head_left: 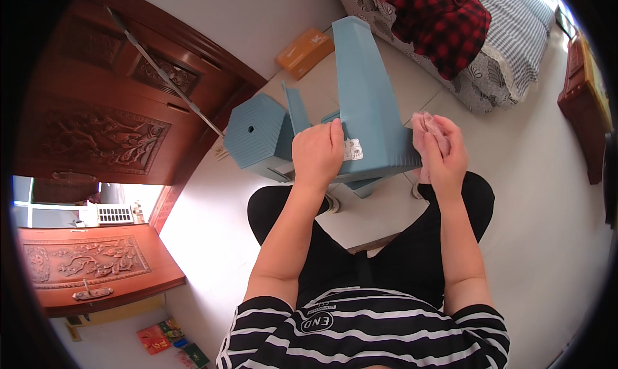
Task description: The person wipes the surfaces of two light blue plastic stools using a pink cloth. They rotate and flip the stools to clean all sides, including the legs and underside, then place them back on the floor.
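In front of me stands a large blue-grey moulded plastic piece [367,84], with a long tapering panel and ribbed edges. My left hand [317,149] is curled on its near left edge, beside a white printed sticker [355,149]. A crumpled pink cloth [425,123] is bunched in my right hand [446,152], against the right end of the plastic. To the left lies a ribbed hexagonal plastic part [256,130] in the same colour, with a dark round hole. An upright thin plastic panel [297,108] rises between the two. My left fingertips are hidden from view.
An orange box [304,53] sits on the tiled floor by the wall. Behind at right is a bed [502,79] with a red-black checked garment [439,26]. A pole [164,74] leans against the carved wooden door [101,123]; a wooden cabinet [579,99] stands far right.
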